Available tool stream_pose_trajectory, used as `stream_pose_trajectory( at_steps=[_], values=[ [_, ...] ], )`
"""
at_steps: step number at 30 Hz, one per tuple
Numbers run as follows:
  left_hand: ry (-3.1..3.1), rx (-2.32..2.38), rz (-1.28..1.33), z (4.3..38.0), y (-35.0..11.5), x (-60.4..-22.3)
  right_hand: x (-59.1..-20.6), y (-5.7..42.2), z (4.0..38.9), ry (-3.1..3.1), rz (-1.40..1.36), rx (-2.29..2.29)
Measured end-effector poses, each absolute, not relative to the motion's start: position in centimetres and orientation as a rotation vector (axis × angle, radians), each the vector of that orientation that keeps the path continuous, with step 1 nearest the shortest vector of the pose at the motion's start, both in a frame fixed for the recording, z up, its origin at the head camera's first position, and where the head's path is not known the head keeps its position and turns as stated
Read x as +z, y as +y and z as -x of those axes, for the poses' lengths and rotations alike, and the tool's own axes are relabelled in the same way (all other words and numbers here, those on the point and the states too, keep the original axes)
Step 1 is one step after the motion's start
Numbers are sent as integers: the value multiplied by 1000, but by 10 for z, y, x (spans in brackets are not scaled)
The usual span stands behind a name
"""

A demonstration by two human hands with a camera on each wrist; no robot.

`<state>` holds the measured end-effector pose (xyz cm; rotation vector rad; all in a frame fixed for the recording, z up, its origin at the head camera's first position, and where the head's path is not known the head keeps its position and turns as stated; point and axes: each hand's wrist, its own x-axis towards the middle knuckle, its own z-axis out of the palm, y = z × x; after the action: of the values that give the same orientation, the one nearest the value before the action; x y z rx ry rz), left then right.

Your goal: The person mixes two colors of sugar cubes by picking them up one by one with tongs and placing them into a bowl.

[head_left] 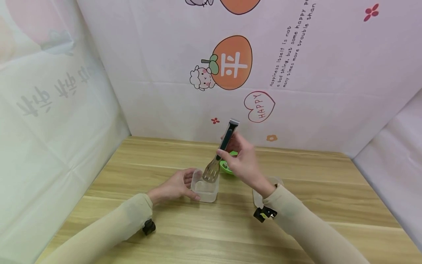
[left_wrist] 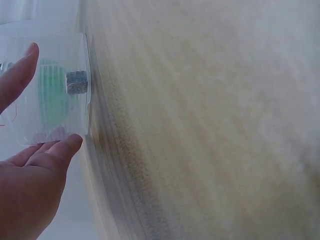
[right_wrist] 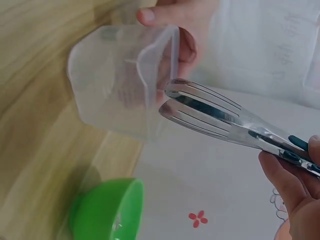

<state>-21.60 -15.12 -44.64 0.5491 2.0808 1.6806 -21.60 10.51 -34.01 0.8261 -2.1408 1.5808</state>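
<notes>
In the head view my left hand (head_left: 176, 186) holds a clear plastic container (head_left: 207, 198) by its sides, thumb near, fingers far. The container stands upright on the table; the left wrist view shows the thumb and fingers on opposite walls. My right hand (head_left: 244, 161) grips metal tongs (right_wrist: 210, 112) with dark green handle inserts, tilted down to the left. The slotted tips are slightly apart with nothing between them, right at the container's mouth. Behind my right hand is a green bowl (right_wrist: 107, 210), partly hidden, with small things in it. A grey block (left_wrist: 76, 82) shows through the container's wall.
A second clear container (head_left: 258, 198) stands on the wooden table (head_left: 204, 234) under my right wrist, partly covered by it. A printed white cloth (head_left: 165, 91) hangs behind the table and along its sides.
</notes>
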Motion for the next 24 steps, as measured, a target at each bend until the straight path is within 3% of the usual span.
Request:
stream_pose_trajectory(
  at_steps=[24],
  values=[
    [2110, 1652, -544, 216, -150, -445, -385, 74, 213, -2342, -859, 1580]
  ],
)
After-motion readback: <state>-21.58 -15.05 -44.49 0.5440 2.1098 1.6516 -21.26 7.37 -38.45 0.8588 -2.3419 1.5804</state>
